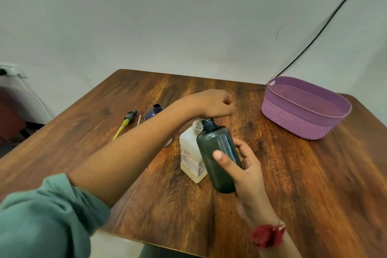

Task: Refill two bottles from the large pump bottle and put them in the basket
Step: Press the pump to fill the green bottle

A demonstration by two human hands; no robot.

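Observation:
The large white pump bottle point(189, 153) stands mid-table on the wooden table point(293, 174). My left hand point(211, 102) rests on top of its pump head, fingers curled down over it. My right hand point(245, 169) grips a dark grey see-through bottle point(217, 153), tilted, with its open neck right by the pump spout. A second, dark blue bottle point(156, 111) with an open neck stands behind my left forearm, partly hidden. The purple woven basket point(303, 119) sits at the far right with nothing visible inside.
A dark pump cap with a yellow tube point(126, 121) lies at the left of the table, a thin white stick point(139, 120) beside it. A black cable runs down the wall behind the basket. The table's near edge lies just below my arms.

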